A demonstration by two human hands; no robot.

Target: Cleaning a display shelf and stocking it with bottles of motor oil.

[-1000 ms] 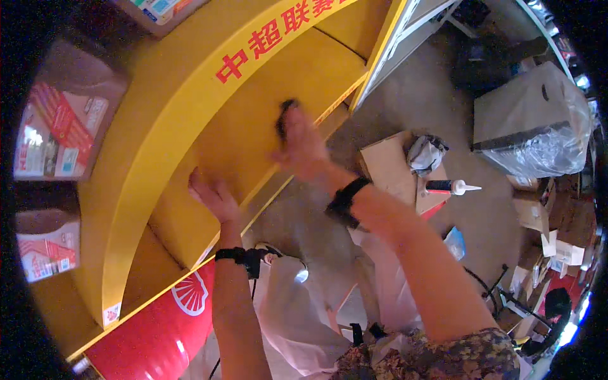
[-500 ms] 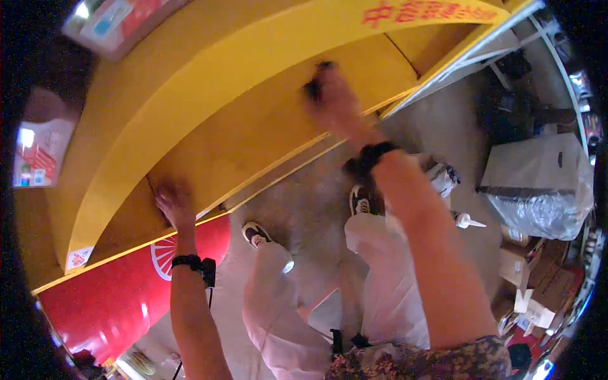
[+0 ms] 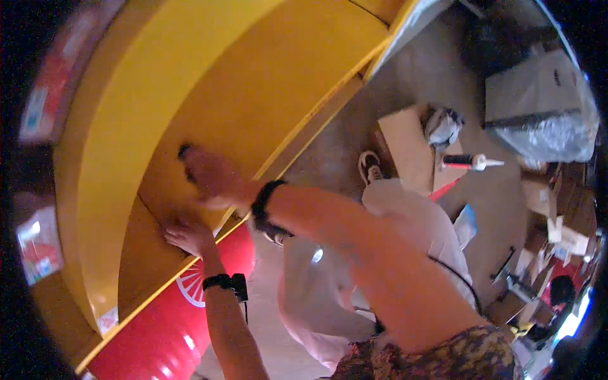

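Observation:
A yellow shelf panel (image 3: 278, 82) with a curved yellow front band (image 3: 120, 126) fills the upper left. My left hand (image 3: 189, 237) rests on the panel near its inner edge, beside a thin seam, fingers outstretched. Just beyond it, my right hand (image 3: 215, 176) is closed round a small black object (image 3: 185, 155) and holds it at the panel's surface. Motion blurs this hand, so the object's kind cannot be made out. Below the panel edge curves a glossy red drum-like surface (image 3: 171, 335) with a white wheel-shaped mark.
On the floor to the right lie a cardboard piece (image 3: 405, 149), a crumpled plastic bag (image 3: 443, 126) and a sealant tube with a pale nozzle (image 3: 468, 162). Farther right stand a plastic-wrapped box (image 3: 538, 104) and several cartons (image 3: 538, 196). My shoe (image 3: 370, 168) is close to the cardboard.
My right hand has swept left and nearer along the panel with the black object, ending beside my left hand. My left hand remains on the panel near the seam. The view has turned.

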